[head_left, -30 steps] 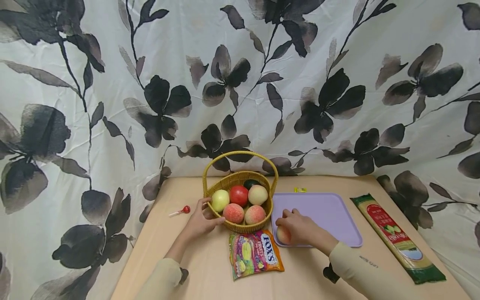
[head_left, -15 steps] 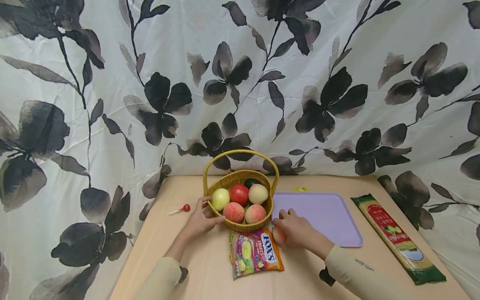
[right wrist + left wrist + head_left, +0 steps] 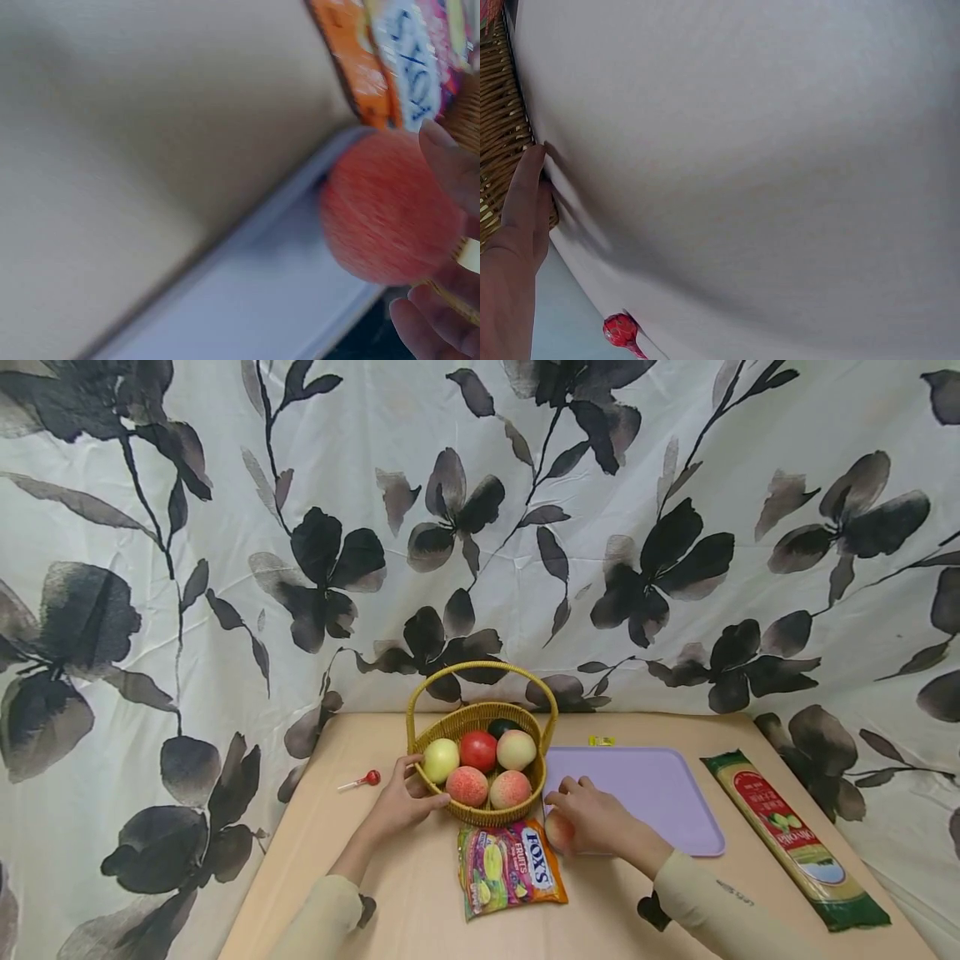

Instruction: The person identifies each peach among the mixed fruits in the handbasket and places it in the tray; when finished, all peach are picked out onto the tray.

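A yellow wicker basket [image 3: 487, 815] holds a yellow-green apple [image 3: 441, 761], a red round fruit [image 3: 477, 751], peaches [image 3: 467, 787] and a dark fruit [image 3: 502, 727]. My left hand [image 3: 402, 800] rests against the basket's left side, thumb spread toward the front rim; in the left wrist view its fingers [image 3: 526, 187] lie straight along the wicker. My right hand [image 3: 592, 817] grips another peach [image 3: 559, 832] at the near left corner of the lilac tray [image 3: 660, 802]. The right wrist view shows this peach [image 3: 390, 210] between thumb and fingers, over the tray's rim.
A colourful Fox's candy bag [image 3: 512, 868] lies in front of the basket, close to the held peach. Left of the basket is a red lollipop [image 3: 372, 777]. A small yellow packet [image 3: 601, 740] sits behind the tray, and a long green-and-gold pasta pack [image 3: 795, 835] lies at the right.
My right hand has shifted slightly left with the peach, from over the tray to its left edge by the candy bag. The left hand has stayed at the basket.
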The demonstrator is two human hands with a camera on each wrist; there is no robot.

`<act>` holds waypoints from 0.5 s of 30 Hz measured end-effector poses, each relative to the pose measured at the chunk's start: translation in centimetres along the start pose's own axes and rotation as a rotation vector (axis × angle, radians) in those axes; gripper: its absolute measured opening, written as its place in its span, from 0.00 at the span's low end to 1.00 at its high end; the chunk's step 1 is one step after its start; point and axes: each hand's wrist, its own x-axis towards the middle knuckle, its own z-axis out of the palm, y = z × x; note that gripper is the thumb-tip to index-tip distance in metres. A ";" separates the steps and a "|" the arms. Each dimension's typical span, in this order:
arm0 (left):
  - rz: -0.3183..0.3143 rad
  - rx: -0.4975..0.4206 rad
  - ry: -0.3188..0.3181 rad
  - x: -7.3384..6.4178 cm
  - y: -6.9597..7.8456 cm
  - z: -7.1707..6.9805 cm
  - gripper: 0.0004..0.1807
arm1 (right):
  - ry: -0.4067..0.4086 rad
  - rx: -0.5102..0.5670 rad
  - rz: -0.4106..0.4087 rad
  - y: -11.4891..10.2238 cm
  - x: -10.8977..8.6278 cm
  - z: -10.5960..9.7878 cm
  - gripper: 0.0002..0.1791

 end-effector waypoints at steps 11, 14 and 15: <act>0.016 0.012 0.002 0.1 0.1 -0.3 0.54 | -0.028 0.109 -0.025 -1.3 5.4 -6.6 0.35; 0.018 0.015 0.006 0.1 -0.1 -0.1 0.54 | -0.039 0.141 -0.061 -1.6 7.8 -7.4 0.33; 0.018 0.012 0.006 0.1 -0.2 0.0 0.54 | -0.049 0.148 -0.063 -1.6 8.5 -7.4 0.33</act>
